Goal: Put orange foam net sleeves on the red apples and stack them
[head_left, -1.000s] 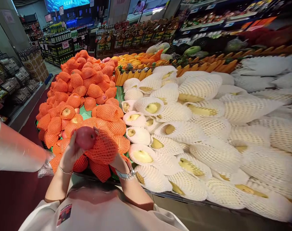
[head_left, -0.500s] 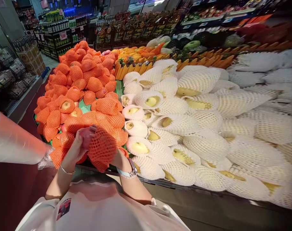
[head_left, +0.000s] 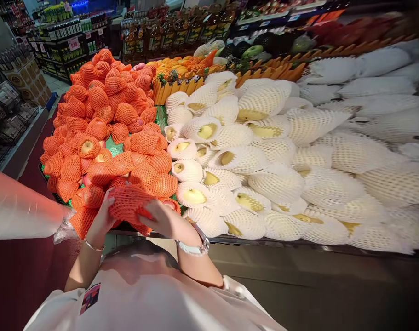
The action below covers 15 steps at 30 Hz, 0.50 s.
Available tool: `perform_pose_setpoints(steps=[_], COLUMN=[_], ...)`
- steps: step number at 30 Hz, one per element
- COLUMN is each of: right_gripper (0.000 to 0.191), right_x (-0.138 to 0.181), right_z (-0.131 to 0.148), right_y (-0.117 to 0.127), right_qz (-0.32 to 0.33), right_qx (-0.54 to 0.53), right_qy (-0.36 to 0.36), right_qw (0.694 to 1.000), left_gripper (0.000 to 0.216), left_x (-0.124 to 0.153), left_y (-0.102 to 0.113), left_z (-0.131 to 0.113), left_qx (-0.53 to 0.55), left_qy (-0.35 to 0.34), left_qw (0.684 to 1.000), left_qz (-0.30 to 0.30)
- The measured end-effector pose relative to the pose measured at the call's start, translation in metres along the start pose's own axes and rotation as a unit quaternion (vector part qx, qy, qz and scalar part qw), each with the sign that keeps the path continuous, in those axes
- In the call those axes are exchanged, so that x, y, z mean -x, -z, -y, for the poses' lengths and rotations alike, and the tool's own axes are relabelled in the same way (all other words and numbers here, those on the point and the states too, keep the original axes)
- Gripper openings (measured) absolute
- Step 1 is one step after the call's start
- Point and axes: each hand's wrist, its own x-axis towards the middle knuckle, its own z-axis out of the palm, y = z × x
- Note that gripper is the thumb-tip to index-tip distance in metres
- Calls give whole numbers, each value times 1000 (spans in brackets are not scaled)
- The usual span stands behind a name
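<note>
Looking down past the pale shirt [head_left: 154,299] at the bottom of the frame, I see 2 bare hands meeting at the near edge of the bench [head_left: 299,253], lower left of centre. The left hand [head_left: 102,218] curls round the left end of an orange foam net [head_left: 131,204], fingers wrapped up its side, a thin bracelet [head_left: 92,246] on that wrist. The right hand [head_left: 163,218] lies over the net's right end, palm down and fingers clenched into the mesh, a watch [head_left: 195,248] on the wrist. So both grips are closed on the same net, which sits directly between them, touching both.

The net's long axis runs left to right across the frame, roughly level. Neither hand is clearly nearer; each holds 1 end. I cannot tell whether a fruit is fully inside, as the mesh hides it.

At the left edge a clear plastic roll [head_left: 19,211] juts in, its loose end just beside the left wrist.

Just beyond the hands lies the pile of orange-netted fruit [head_left: 102,115], climbing toward the upper left. To its right, white-netted pears [head_left: 230,156] spread across the centre and right. Farthest off, shelves of bottles [head_left: 175,32] line the top.
</note>
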Motion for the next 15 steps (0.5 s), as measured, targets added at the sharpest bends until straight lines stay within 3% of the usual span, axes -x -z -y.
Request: perform_pose_setpoints(steps=[2,6,8,11,15], right_gripper=[38,26,18,20,44], right_x=[6,16,18,17,13], right_z=[8,9,2,-9,-23], right_y=[-2,-25,-37,-50,-65], right_qz=[1,-152,-195,-173,-105], right_qx=[24,31,19,12,-24], right_qy=[41,7,-5,-10,-43], right_qw=[999,988,981,985,993], left_gripper=[45,44,39,34,34], left_x=[-1,-1,0,2,7], left_y=[5,4,0,-1,2], left_z=[-5,-15,-17,-15,-14], left_qx=[1,-14,-22,-52,-158], left_qy=[-4,-28,-41,-49,-61], left_qw=[1000,999,999,997,986], left_qz=[-11,-4,-7,-10,-6])
